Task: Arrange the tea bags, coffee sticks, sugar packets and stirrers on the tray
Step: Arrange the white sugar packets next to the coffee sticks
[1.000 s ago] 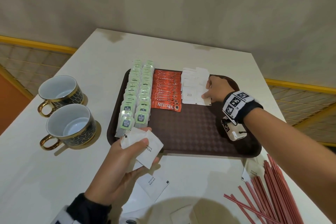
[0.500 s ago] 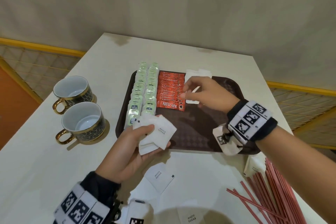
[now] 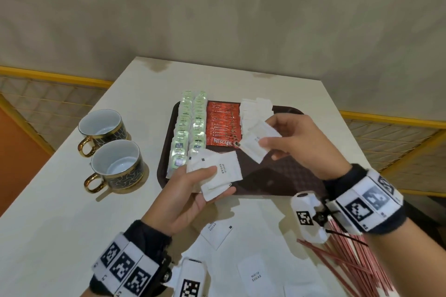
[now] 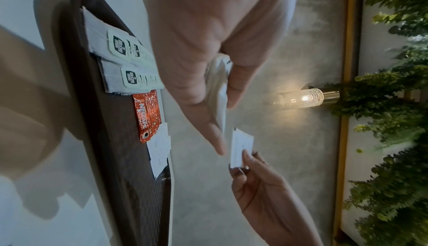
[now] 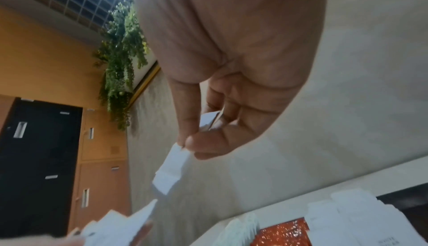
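- Since the earlier frame, the right hand [image 3: 293, 138] has lifted off the tray [image 3: 270, 179] and now pinches one white sugar packet [image 3: 256, 144] above it, thumb against fingers.
- Left hand [image 3: 190, 190] grips a fanned stack of packets [image 3: 217, 173]; the exact count is hard to see.
- Red stirrers [image 3: 350, 265] are thin sticks, cut off at the edge.
- Flat paper packets [image 3: 252, 109], shiny coffee sticks [image 3: 223, 125] and tea bags [image 3: 190, 128] lie in rows on the tray.

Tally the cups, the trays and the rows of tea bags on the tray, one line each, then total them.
Cups: 2
Tray: 1
Tea bag rows: 2
Total: 5
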### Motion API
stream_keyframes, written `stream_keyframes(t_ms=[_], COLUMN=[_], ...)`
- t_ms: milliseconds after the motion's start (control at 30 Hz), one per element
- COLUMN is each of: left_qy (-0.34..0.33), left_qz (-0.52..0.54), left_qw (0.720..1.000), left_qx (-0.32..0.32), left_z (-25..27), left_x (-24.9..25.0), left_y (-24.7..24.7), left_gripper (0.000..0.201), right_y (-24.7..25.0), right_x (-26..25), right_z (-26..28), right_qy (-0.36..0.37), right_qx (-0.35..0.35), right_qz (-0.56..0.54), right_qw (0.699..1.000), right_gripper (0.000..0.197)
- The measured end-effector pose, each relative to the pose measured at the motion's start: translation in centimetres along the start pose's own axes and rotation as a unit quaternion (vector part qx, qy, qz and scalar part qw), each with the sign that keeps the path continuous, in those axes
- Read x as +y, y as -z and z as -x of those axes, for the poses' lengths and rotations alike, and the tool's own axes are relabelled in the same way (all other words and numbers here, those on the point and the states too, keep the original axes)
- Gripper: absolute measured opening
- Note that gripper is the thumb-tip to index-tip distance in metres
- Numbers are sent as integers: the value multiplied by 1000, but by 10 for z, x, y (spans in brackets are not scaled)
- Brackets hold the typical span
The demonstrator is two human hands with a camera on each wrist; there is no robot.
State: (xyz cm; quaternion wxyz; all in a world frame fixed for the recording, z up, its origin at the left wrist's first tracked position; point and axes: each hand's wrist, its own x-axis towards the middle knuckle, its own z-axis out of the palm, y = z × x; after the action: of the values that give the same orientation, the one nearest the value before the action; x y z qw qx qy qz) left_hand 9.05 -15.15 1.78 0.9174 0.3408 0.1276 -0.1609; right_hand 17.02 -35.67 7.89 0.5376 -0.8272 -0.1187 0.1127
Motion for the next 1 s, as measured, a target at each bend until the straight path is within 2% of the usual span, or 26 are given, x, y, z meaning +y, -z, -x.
stream_keyframes(t_ms=[133, 200, 267, 400, 567, 633, 700, 833, 900, 1000], left_qy=[-25, -43, -60, -69, -35, -14, -1, 11, 18, 23], left_qz=[-55, -87, -87, -24, -47, -53, -52, -62, -71, -75], left_qw=[998, 995, 994, 996, 996, 995, 993, 990, 989, 987], left_qx=[6, 24, 40, 58, 74, 88, 104, 124, 131, 138], left_z=[-1, -2, -4, -6, -10, -13, -16, -16, -16, -16], left_x=[-2, -3, -6, -13, -19, -19, -17, -19, -21, -22], left_y=[-1, -1, 0, 0, 5, 10, 15, 22, 23, 24], left_gripper=[29, 29, 30, 30, 34, 32, 30, 29, 29, 29], right_y=[0, -9, -18, -36, -43, -25, 2, 35, 33, 23], right_x=[-9, -6, 0, 15, 27, 34, 41, 46, 46, 48], right_z=[19, 23, 24, 24, 10, -10, -40, -97, -118, -146], right_qy=[4, -4, -24, -81, -60, -28, 6, -9, -15, -13], right_qx=[-92, -115, -96, -51, 36, 68, 75, -21, -69, -101], right_qz=[-20, 8, 11, -108, -99, -40, 81, 347, 399, 427], right_qw=[996, 993, 995, 990, 993, 997, 994, 938, 914, 899], right_gripper=[10, 8, 8, 3, 5, 10, 14, 7, 5, 8])
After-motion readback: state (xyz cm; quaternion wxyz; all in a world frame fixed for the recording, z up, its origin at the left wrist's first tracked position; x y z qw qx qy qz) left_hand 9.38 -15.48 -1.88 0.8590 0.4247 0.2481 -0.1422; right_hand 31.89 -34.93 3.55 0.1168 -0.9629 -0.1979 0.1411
